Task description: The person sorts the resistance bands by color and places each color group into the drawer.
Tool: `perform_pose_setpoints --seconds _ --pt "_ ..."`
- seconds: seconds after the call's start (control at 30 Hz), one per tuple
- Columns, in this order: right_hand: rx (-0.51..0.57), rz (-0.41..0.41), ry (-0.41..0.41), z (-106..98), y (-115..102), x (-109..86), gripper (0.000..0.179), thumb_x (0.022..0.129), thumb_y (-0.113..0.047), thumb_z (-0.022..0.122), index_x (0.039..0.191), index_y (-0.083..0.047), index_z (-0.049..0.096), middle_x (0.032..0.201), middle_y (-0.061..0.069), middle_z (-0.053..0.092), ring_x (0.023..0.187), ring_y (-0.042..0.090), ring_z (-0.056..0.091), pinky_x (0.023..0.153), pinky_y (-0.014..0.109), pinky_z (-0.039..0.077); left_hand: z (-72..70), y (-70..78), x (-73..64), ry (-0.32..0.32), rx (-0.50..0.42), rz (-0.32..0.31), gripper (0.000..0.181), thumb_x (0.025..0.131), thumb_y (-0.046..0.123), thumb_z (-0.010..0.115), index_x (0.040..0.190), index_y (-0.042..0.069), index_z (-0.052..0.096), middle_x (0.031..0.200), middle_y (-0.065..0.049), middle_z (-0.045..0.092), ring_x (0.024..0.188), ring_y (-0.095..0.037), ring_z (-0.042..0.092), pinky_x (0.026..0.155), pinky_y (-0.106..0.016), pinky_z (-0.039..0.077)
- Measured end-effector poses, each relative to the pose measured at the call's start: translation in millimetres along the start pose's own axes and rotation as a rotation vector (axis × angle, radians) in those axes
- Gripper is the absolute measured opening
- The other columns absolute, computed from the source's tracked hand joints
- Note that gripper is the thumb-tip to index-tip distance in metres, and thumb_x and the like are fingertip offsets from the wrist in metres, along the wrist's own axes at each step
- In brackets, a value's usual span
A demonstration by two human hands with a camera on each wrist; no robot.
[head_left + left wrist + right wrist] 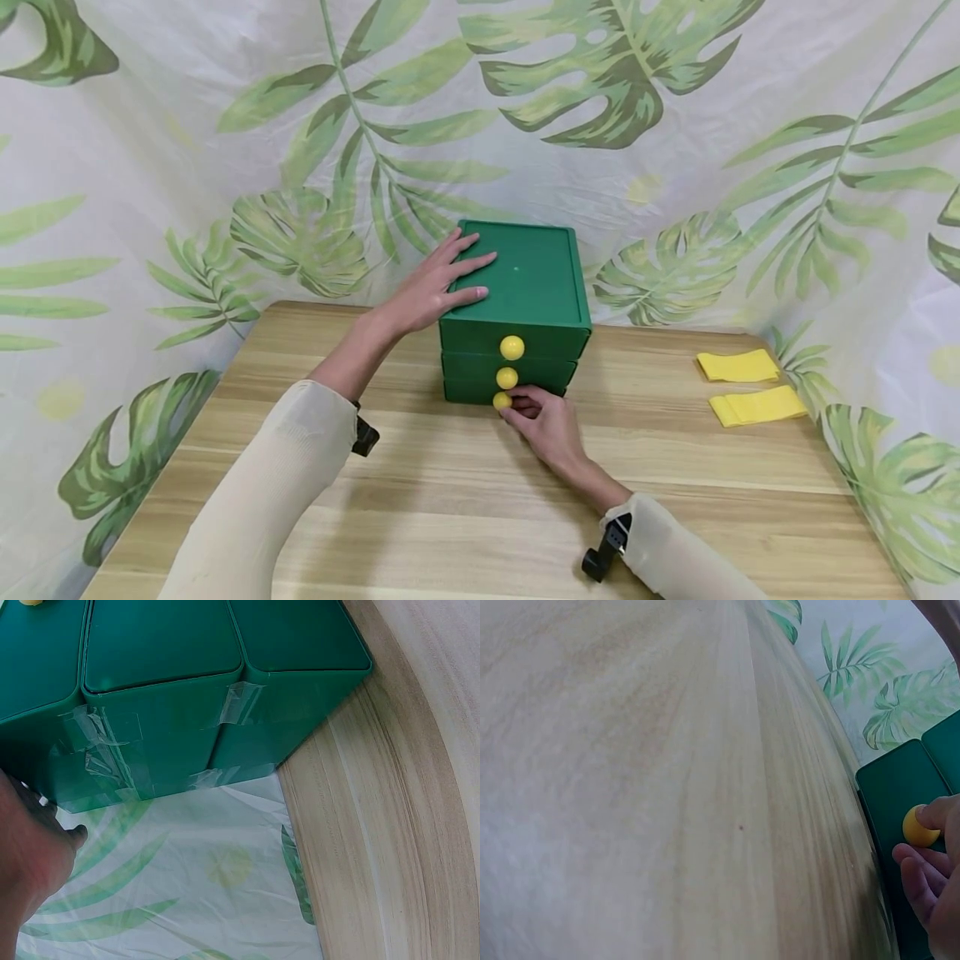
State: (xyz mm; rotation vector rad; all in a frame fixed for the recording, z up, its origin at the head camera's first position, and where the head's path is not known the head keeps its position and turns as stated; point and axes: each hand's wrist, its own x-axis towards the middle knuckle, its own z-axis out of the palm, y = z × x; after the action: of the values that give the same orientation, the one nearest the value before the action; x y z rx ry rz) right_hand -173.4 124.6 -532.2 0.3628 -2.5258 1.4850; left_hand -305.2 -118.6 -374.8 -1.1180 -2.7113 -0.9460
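Clock face laid over the head view: hub at the green drawer cabinet (517,283), 12 toward the back sheet (555,183). The cabinet stands upright near the far edge of the wood-grain table (420,517), three drawer fronts stacked, facing 6. Each front bears a round yellow knob: top knob (512,347), middle knob (507,378), bottom knob (502,402), all near 6.

Right hand (551,429), about 5 o'clock: thumb and index finger pinch the bottom knob, gap between them no wider than the knob; remaining fingers bent. The right wrist view agrees, with knob and hand between 3 and 4 there.

Left hand (429,290), about 9 o'clock: fingers spread and extended over the left edge of the cabinet's top, resting there; nothing gripped. Palm contact with the side: cannot tell.

Two yellow strips (738,367) lie on the table between 3 and 4, near its right edge, well apart from the cabinet, one nearer the sheet than the other.

Left wrist view: clear tape (244,701) bridges the seams on the cabinet's side. Pale sleeves (258,483) cover both forearms.
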Motion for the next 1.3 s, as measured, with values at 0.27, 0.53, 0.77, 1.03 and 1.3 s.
perform_pose_setpoints --seconds 0.27,0.53,0.77,1.03,1.3 --pt "-0.008 -0.026 -0.004 -0.8 -1.2 -2.2 0.02 0.09 -0.013 0.087 0.108 -0.009 0.081 0.096 0.003 0.081 0.084 0.015 0.078 0.074 0.024 0.061 -0.5 2.0 -0.6 0.0 -0.005 -0.001 0.063 0.108 0.045 0.058 0.165 0.023 0.042 0.178 -0.008 0.015 0.165 -0.028 -0.006 0.129 -0.06 0.006" --pt "0.001 -0.027 -0.022 -1.3 -2.2 -4.3 0.021 0.09 -0.012 0.087 0.11 -0.01 0.081 0.096 0.002 0.081 0.087 0.016 0.079 0.075 0.026 0.062 -0.1 0.6 -0.6 -0.005 0.006 -0.001 0.064 0.108 0.046 0.058 0.165 0.023 0.042 0.178 -0.008 0.015 0.165 -0.028 -0.006 0.129 -0.06 0.005" --pt "0.01 -0.021 -0.032 -0.3 -0.8 -1.5 0.022 0.09 -0.011 0.087 0.111 -0.01 0.082 0.097 0.002 0.081 0.087 0.015 0.078 0.075 0.023 0.06 0.2 -0.1 0.2 0.005 -0.004 0.006 0.063 0.108 0.046 0.057 0.165 0.022 0.043 0.178 -0.009 0.015 0.165 -0.029 -0.005 0.129 -0.061 0.006" --pt "0.04 -0.024 -0.057 -1.3 1.8 0.4 0.023 0.089 -0.01 0.087 0.112 -0.008 0.083 0.097 0.004 0.081 0.089 0.017 0.078 0.075 0.025 0.061 0.3 0.6 -0.9 0.006 -0.001 0.014 0.063 0.108 0.045 0.058 0.164 0.021 0.043 0.177 -0.011 0.016 0.165 -0.03 -0.004 0.129 -0.061 0.006" --pt "0.056 -0.019 -0.074 -3.0 -0.9 -7.7 0.022 0.088 -0.008 0.087 0.11 -0.011 0.084 0.097 0.001 0.081 0.086 0.012 0.078 0.073 0.023 0.061 -0.3 1.2 -1.3 0.008 -0.007 0.019 0.063 0.108 0.045 0.058 0.164 0.02 0.043 0.177 -0.011 0.016 0.165 -0.031 -0.005 0.129 -0.061 0.006"
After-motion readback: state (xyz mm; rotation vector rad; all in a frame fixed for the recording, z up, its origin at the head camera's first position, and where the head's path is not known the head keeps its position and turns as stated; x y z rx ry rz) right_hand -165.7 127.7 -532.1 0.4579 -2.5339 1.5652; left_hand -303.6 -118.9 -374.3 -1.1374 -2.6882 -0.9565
